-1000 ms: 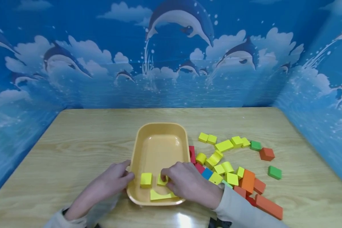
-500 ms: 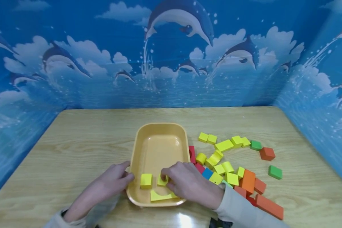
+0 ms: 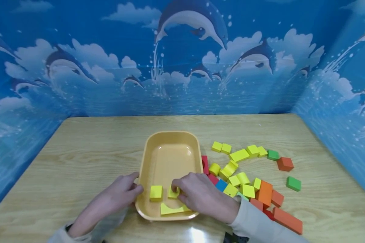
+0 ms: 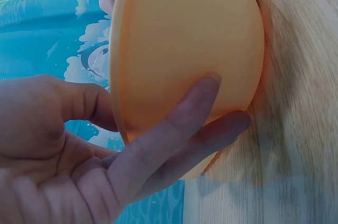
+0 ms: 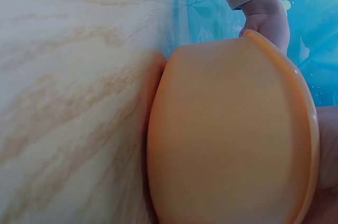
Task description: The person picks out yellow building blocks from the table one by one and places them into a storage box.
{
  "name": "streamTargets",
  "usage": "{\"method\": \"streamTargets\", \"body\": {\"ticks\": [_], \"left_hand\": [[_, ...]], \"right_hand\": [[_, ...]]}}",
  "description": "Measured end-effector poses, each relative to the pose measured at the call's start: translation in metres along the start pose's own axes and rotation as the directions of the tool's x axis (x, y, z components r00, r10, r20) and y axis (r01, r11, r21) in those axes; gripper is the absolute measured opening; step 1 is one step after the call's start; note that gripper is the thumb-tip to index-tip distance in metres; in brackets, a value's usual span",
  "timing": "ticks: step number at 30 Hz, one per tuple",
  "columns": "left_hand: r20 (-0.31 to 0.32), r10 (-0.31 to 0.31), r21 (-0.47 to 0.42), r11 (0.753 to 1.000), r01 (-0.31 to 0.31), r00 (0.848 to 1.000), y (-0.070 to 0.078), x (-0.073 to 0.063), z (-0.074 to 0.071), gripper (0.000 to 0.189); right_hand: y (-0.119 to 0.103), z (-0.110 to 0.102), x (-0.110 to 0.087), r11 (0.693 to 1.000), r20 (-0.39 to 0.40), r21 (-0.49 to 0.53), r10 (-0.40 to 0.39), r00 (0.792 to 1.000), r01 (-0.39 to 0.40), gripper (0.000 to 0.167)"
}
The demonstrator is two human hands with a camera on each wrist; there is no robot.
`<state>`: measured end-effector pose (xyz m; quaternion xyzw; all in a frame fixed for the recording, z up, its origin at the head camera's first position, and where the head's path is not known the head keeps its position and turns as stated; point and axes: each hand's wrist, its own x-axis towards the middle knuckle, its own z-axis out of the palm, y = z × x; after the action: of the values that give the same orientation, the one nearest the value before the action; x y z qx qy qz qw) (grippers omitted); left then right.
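An orange-yellow plastic tray sits on the wooden table in the head view. My left hand grips its left side; in the left wrist view the thumb hooks over the rim and the fingers lie along the outer wall. Inside the tray, at the near end, are a yellow block and a yellow arch-shaped block. My right hand reaches over the right rim with curled fingers, pinching another yellow block, partly hidden by those fingers. The right wrist view mostly shows the tray's outer wall.
Right of the tray lie several yellow blocks, a blue block, green blocks, an orange block and red blocks. Some lie close against the tray wall. A dolphin-printed backdrop borders the table's back and sides.
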<state>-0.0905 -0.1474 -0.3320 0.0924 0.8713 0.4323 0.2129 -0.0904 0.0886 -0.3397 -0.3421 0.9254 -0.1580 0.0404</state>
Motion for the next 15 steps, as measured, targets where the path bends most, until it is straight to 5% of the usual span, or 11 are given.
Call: {"method": "streamTargets", "body": {"ticks": [8,15], "left_hand": [[-0.004,-0.002,0.014,1.000,0.002,1.000,0.000,0.001,0.001,0.051],[-0.001,-0.088,0.043,0.995,0.088,0.996,0.004,0.003,-0.001,0.051]], "right_hand": [[0.012,-0.016,-0.004,0.999,-0.201,-0.027,-0.044,0.979,0.040,0.017],[0.028,-0.046,-0.010,0.984,-0.219,-0.075,0.139,0.966,-0.159,0.021]]}}
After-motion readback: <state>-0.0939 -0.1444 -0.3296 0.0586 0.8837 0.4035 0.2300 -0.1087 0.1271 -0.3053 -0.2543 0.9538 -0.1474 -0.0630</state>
